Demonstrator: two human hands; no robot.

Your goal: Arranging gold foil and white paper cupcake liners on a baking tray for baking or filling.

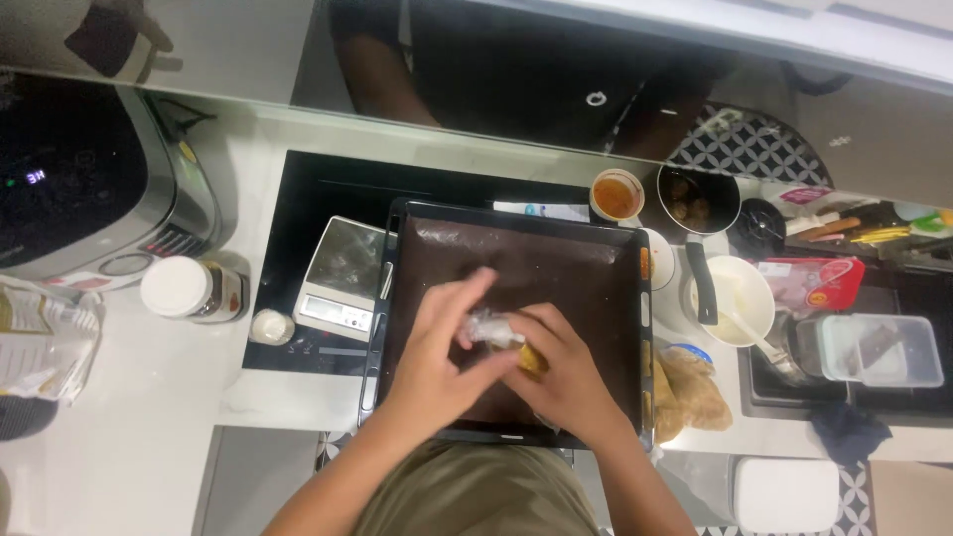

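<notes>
Overhead view of a white tabletop [149, 437] carrying, at the far left, a large grey and black countertop appliance [84, 189] with a lit display. At centre lies a dark rectangular baking tray lined with brown paper [556, 268], resting on a black glass cooktop [328, 189]. Both hands meet over the near middle of the tray: the left hand [437, 362] and the right hand [571, 372] are closed together around a small crumpled piece of clear plastic wrap [491, 326], with a yellowish lump of food [533, 359] pinched under the right hand's fingers. Just left of the tray sits a silver digital kitchen scale [338, 278]; farther left stands a white-lidded glass jar [189, 290], and near the scale a small white round lid [270, 326]. Right of the tray: a white bowl with a spoon [740, 298], a clear lidded plastic container [879, 349], and a red plastic packet [809, 283]. Beyond the tray's far right corner stand a small cup of orange sauce [616, 195] and a dark pot of brown pieces [697, 199]. Flat golden-brown breads [690, 397] lie by the tray's near right edge.
</notes>
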